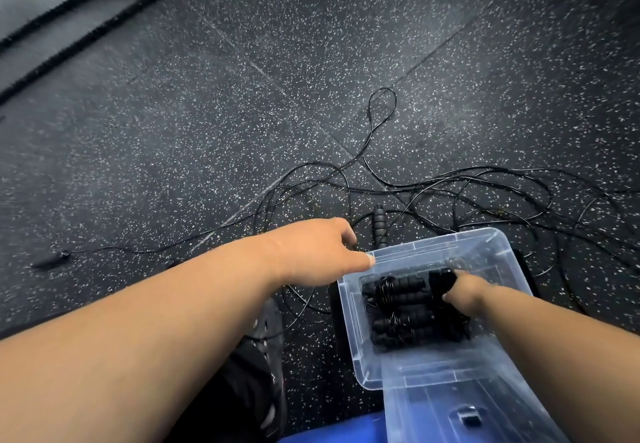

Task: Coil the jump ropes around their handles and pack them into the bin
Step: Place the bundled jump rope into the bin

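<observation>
A clear plastic bin [491,259] is seen on a speckled black rubber floor [207,131], at about 4 o'clock in the head view. Its far left corner is gripped by the left hand [318,252], the thumb laid along the rim and the fingers curled over the outer edge. The right hand [462,292] is lowered inside the bin, where a black coiled bundle [441,281] is held by its curled fingers; how tightly it is gripped cannot be told. Two more coiled jump ropes [398,311], with ridged black handles wound in thin cord, are packed side by side on the bin's floor at 9 o'clock from that hand. Loose jump-rope cords [433,196] are spread in tangled loops over the floor at 12 o'clock from the bin, with one narrow loop stretched farthest away. A ridged black handle [379,224] is lying just beyond the bin's far rim, near the left hand's fingers. Two thick battle ropes [69,23] are run diagonally across the upper left. A clear lid [460,411] is seen against the bin's near edge at 6 o'clock, above a blue surface [332,432].
</observation>
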`<state>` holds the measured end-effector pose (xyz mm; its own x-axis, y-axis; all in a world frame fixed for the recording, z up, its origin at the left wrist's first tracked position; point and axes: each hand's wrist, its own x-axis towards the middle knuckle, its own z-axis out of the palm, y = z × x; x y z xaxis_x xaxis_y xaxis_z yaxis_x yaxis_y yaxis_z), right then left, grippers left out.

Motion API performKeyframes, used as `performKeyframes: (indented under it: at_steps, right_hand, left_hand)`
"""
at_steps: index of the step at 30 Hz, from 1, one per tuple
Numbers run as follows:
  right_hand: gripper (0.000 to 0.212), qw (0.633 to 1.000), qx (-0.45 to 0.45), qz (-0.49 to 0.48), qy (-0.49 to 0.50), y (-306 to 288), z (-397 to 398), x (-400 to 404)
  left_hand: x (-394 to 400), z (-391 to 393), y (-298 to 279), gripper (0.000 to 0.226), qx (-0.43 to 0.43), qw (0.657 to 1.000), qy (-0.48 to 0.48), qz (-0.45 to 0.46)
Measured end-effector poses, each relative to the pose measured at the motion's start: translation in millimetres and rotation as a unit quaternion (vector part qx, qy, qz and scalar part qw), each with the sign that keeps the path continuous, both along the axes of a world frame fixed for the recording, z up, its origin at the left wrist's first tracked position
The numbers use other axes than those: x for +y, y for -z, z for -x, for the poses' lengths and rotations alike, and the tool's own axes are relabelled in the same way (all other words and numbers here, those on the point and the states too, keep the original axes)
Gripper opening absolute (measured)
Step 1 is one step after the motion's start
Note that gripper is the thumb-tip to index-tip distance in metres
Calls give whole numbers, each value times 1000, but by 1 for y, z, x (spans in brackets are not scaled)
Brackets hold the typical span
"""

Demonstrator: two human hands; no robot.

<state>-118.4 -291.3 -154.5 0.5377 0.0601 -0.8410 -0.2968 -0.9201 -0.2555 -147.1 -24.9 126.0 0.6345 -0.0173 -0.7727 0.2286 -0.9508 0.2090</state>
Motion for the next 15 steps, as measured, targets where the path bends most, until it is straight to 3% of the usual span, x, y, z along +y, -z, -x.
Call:
performKeyframes:
  at_steps: [10, 15]
  right_hand:
    - [53, 999, -1, 26, -34, 29, -5, -4]
    - [38, 995, 2, 49, -86, 4, -22, 1]
  left_hand:
    - [0, -8, 3, 60, 10, 1000, -10, 11]
    - [1, -10, 3, 58, 10, 1000, -7, 15]
